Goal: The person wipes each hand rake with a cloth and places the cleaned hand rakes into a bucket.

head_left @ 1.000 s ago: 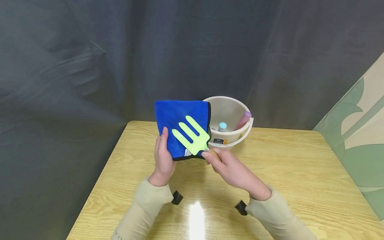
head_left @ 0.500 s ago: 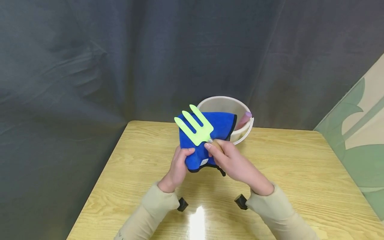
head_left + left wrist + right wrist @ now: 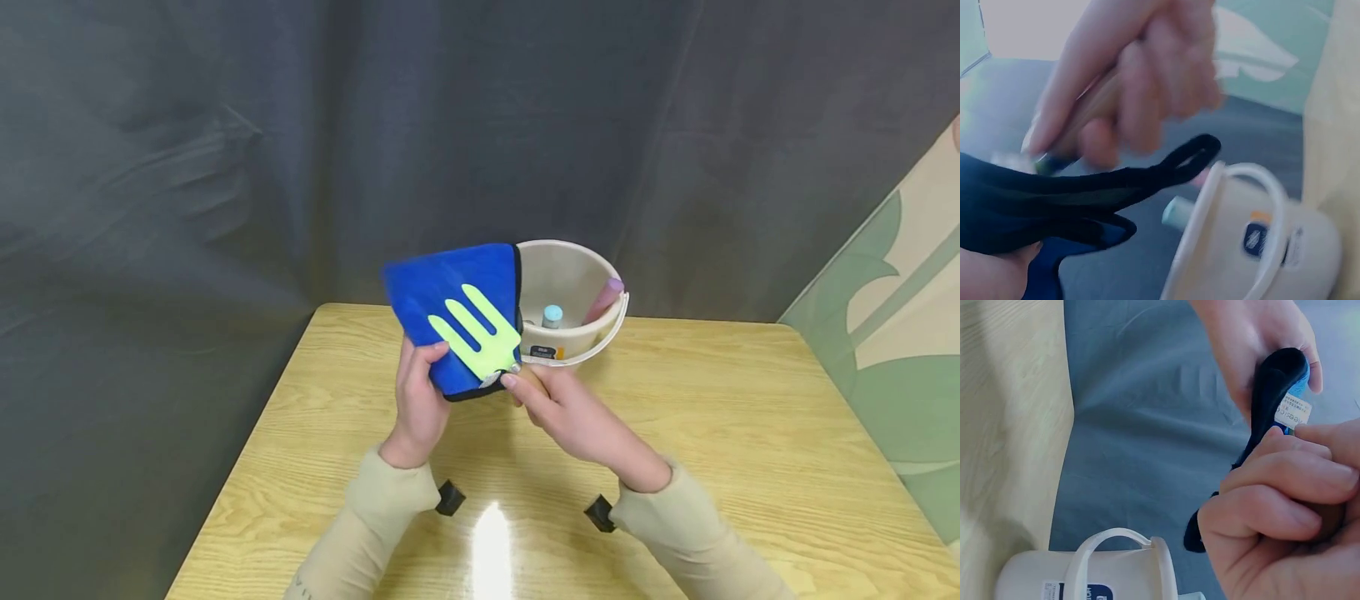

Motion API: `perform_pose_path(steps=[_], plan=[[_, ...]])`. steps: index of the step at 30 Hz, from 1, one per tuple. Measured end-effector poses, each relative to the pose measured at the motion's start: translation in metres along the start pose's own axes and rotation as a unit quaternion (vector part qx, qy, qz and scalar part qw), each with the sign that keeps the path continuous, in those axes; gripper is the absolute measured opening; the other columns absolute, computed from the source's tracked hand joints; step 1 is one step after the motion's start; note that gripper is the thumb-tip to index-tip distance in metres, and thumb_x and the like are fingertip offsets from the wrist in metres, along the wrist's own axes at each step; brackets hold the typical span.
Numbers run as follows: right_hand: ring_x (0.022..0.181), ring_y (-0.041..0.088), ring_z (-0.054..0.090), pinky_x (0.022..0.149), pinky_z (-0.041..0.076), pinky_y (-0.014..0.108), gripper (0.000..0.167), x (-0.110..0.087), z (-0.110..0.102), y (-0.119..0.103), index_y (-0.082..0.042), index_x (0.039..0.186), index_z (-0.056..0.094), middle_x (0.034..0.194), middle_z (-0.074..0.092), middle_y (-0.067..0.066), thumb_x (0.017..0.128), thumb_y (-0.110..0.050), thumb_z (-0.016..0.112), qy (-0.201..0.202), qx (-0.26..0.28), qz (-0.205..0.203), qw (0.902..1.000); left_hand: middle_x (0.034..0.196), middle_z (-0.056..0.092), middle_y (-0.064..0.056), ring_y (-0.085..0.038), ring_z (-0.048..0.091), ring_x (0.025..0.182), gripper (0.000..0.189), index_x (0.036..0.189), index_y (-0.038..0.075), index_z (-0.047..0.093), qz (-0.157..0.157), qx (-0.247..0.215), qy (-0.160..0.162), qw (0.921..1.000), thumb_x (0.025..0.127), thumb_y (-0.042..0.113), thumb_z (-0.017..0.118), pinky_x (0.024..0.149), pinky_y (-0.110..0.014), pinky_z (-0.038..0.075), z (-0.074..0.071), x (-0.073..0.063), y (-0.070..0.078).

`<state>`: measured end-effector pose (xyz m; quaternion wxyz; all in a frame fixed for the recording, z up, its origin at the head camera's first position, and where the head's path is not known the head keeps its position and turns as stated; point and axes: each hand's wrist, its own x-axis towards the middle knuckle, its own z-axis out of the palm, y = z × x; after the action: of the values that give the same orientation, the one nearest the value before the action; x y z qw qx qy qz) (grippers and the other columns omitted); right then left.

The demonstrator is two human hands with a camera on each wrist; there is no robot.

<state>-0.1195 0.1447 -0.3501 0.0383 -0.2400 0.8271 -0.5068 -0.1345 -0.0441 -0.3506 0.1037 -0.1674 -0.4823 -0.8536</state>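
My left hand (image 3: 420, 404) grips a blue cloth (image 3: 457, 271) with black edging, its thumb over the front and the other fingers hidden behind. Against the cloth lies a lime-green, three-pronged hand fork (image 3: 491, 346), prongs pointing up and left. My right hand (image 3: 566, 408) holds the fork by its wooden handle (image 3: 534, 379), fingers curled round it. In the left wrist view, a black hanging loop (image 3: 1194, 162) sticks out from the cloth's edge. A white label (image 3: 1292, 411) on the cloth shows in the right wrist view.
A whitish bucket (image 3: 570, 342) with a raised rim and handle stands behind the hands on the wooden table (image 3: 720, 433). Inside it are a blue-capped item (image 3: 552, 316) and a pink-purple item (image 3: 606, 298). A dark curtain (image 3: 480, 125) hangs behind the table.
The cloth and left hand moved right over the bucket half a second ago, then back left. The fork rose off the lower cloth and has come down onto it again, still in the right hand.
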Motion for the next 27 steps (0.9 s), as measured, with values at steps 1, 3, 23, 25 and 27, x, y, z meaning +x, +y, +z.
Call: perform_pose_path(steps=[1,3,23,25,27], plan=[[0.048,0.01,0.035,0.047,0.029,0.026,0.033,-0.001,0.0,0.001,-0.015,0.078,0.054,0.055,0.037,-0.007,0.108,-0.026,0.051,-0.004,0.0,-0.003,1.0,0.135,0.048,-0.012,-0.022,0.051,0.121,0.056,0.146,0.002,0.036,0.013,-0.003,0.004,0.9999,0.091,0.004,0.039,0.104,-0.033,0.044,-0.002,0.002,0.001],[0.048,0.009,0.034,0.047,0.028,0.026,0.033,-0.002,0.001,0.001,-0.013,0.077,0.052,0.055,0.036,-0.007,0.108,-0.024,0.052,-0.01,0.001,-0.005,0.9999,0.136,0.048,-0.013,-0.024,0.05,0.122,0.058,0.148,0.004,0.036,0.031,-0.01,0.011,0.9994,0.09,0.002,0.039,0.105,-0.035,0.043,-0.004,0.006,0.003],[0.046,0.011,0.033,0.045,0.028,0.028,0.032,-0.008,0.001,-0.001,-0.013,0.079,0.052,0.056,0.035,-0.006,0.109,-0.026,0.05,-0.015,0.016,-0.002,0.9998,0.115,0.061,-0.006,-0.015,0.064,0.098,0.045,0.137,0.0,0.039,-0.071,-0.046,0.049,0.9952,0.096,0.017,0.035,0.083,-0.028,0.054,0.003,-0.007,0.007],[0.046,0.013,0.033,0.045,0.028,0.028,0.033,-0.007,0.001,-0.003,-0.013,0.079,0.051,0.055,0.035,-0.005,0.109,-0.025,0.05,-0.01,0.016,-0.004,0.9998,0.118,0.059,-0.006,-0.014,0.063,0.1,0.049,0.141,-0.001,0.036,-0.084,-0.039,0.039,0.9949,0.096,0.019,0.035,0.084,-0.027,0.054,0.003,-0.009,0.006],[0.046,0.014,0.036,0.045,0.03,0.028,0.034,-0.006,0.0,-0.005,-0.011,0.078,0.051,0.055,0.037,-0.004,0.109,-0.025,0.05,-0.001,0.015,-0.008,0.9999,0.118,0.058,-0.005,-0.014,0.062,0.101,0.051,0.141,-0.001,0.035,-0.091,-0.017,0.025,0.9953,0.095,0.02,0.035,0.086,-0.026,0.053,0.004,-0.012,0.004]])
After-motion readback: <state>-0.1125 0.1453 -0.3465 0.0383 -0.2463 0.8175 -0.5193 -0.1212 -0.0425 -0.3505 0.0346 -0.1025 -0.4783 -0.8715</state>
